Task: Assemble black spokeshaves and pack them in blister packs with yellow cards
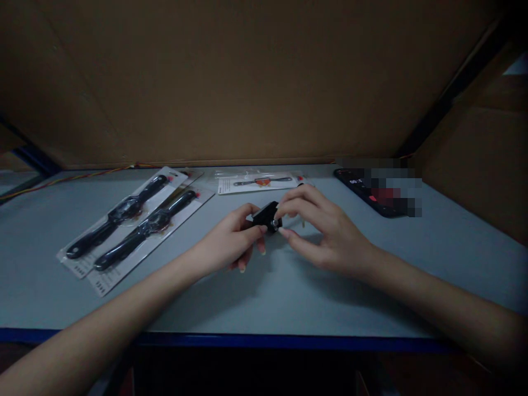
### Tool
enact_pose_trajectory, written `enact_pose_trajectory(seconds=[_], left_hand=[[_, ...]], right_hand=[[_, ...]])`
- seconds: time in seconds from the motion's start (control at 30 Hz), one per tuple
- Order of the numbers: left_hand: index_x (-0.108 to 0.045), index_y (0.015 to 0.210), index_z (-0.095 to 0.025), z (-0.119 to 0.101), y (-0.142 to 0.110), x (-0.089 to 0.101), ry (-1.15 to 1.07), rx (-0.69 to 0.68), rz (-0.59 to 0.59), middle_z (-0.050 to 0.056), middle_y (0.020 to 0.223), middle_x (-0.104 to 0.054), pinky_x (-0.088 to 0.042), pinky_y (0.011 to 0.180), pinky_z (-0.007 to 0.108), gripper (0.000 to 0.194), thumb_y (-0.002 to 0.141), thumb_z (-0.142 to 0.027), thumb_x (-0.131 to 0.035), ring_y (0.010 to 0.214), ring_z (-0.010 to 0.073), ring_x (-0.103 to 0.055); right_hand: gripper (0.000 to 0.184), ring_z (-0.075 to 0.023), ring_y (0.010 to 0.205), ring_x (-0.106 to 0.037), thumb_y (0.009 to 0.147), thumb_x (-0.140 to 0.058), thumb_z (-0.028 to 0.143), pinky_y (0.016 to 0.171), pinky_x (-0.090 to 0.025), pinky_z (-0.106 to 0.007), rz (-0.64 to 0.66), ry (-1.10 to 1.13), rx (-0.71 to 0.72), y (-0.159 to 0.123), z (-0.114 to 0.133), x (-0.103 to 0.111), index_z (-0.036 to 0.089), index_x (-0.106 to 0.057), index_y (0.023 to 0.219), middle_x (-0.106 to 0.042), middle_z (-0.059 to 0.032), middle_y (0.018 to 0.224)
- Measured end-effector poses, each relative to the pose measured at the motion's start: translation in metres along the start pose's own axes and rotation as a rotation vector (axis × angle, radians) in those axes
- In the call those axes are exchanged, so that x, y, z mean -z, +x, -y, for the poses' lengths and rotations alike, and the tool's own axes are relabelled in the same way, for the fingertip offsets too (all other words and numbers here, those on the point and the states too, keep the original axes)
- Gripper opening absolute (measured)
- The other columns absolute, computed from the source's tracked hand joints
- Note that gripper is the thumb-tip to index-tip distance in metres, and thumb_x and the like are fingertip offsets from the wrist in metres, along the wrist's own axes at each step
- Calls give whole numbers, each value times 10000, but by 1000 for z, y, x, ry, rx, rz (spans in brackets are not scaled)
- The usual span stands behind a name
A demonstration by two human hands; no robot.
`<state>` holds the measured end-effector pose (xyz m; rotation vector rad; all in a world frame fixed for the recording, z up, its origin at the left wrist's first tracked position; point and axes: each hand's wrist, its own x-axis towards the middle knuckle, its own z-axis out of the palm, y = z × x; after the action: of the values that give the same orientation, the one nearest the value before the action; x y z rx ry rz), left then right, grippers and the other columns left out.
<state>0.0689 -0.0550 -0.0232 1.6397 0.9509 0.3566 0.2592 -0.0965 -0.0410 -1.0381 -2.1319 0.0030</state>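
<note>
Near the middle of the table, my left hand [231, 239] is closed around a black spokeshave [260, 221], thumb on the near side and fingers curled beneath. The tool is held above the surface and partly covered by my hands. My right hand [319, 231] has its thumb and fingertips pinched at a small silver screw [275, 223] on the spokeshave's right side. Just behind my hands lies a flat card package [229, 187] with a printed picture of a spokeshave.
Two clear-wrapped packs, one spokeshave [119, 215] and another spokeshave [146, 231], lie slanted at the left. A dark phone [358, 192], partly pixelated, rests at the back right. Cardboard walls [264, 82] enclose the table [256, 308]; a twisted cable [74, 175] runs along the back left.
</note>
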Motion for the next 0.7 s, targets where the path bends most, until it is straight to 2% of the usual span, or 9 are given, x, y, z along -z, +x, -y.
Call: enact_pose_trajectory(seconds=[0.07, 0.13, 0.2, 0.27, 0.37, 0.43, 0.5, 0.6, 0.7], left_hand=[[-403, 965, -228, -1, 0, 0, 1, 10, -5, -67, 688, -585, -253, 233, 117, 139, 867, -280, -486, 289, 40, -425], [-404, 969, -227, -1, 0, -1, 2, 12, -7, -62, 698, -588, -246, 231, 118, 140, 868, -280, -485, 291, 40, -424], [-403, 969, -226, 0, 0, -1, 6, 11, -9, -59, 701, -589, -240, 231, 114, 142, 869, -283, -487, 294, 39, -427], [-400, 962, -226, 1, 1, -1, 7, 5, -4, -61, 692, -588, -245, 230, 113, 141, 869, -283, -489, 291, 39, -426], [-400, 964, -224, 2, 1, -1, -4, -2, 12, -70, 674, -582, -248, 226, 112, 144, 865, -273, -493, 279, 35, -416], [-403, 965, -222, 1, 0, -1, -13, 0, 10, -77, 659, -571, -244, 225, 109, 141, 867, -269, -493, 272, 30, -405], [-401, 965, -221, 0, -1, -2, -13, 2, 0, -77, 658, -567, -242, 228, 108, 131, 873, -262, -483, 272, 27, -403], [-395, 969, -224, -1, -1, -2, 11, 1, -1, -69, 690, -574, -246, 230, 113, 126, 878, -262, -472, 290, 32, -424], [-392, 965, -226, 1, -1, -2, 43, -11, -1, -69, 705, -566, -254, 234, 119, 131, 881, -281, -476, 300, 34, -437]], right_hand=[[178, -201, 856, -550, 805, -619, 232, 755, -451, -346, -22, -96, -59, 0, 1, 0, 162, -563, 959, -573, -71, 928], [146, -210, 838, -552, 829, -597, 248, 747, -447, -356, 12, -154, -59, 0, 1, -1, 155, -575, 939, -594, -71, 886], [100, -218, 864, -551, 849, -546, 179, 763, -443, -362, 72, -174, 7, 0, 0, -1, 151, -598, 930, -608, -81, 900], [171, -225, 902, -545, 839, -495, 85, 784, -436, -369, 103, -186, 92, 0, -1, -1, 155, -620, 931, -613, -91, 943], [283, -225, 956, -535, 799, -453, -1, 805, -429, -367, 62, -172, 161, 0, -2, 0, 177, -634, 925, -610, -90, 1007], [276, -216, 964, -540, 789, -477, 12, 802, -433, -347, 5, -128, 128, 0, -2, 0, 169, -615, 969, -602, -93, 1024], [214, -196, 882, -562, 804, -535, 95, 760, -440, -324, -21, -105, 27, 0, 0, 0, 151, -585, 1005, -608, -80, 949], [161, -165, 710, -558, 836, -592, 280, 674, -430, -303, 42, -120, -132, 0, 1, -1, 156, -576, 939, -600, -30, 779], [116, -174, 757, -564, 859, -562, 255, 695, -428, -304, 123, -114, -109, 0, 1, -2, 159, -581, 921, -617, -43, 814]])
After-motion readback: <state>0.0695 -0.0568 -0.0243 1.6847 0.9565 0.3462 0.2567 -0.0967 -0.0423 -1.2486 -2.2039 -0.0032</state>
